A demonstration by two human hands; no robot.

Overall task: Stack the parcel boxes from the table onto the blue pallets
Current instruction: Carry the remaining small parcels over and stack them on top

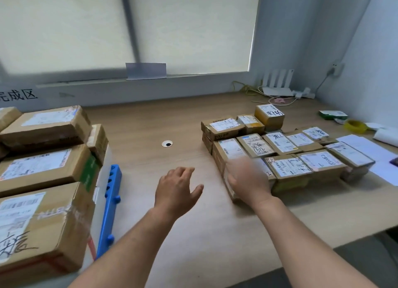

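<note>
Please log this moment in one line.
left hand: open over table | right hand: blurred, at nearest parcel box | blue pallet: boxes stacked

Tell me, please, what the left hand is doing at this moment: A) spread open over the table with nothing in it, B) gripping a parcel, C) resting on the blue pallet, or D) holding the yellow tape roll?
A: the left hand is spread open over the wooden table, fingers apart, and it holds nothing.
</note>
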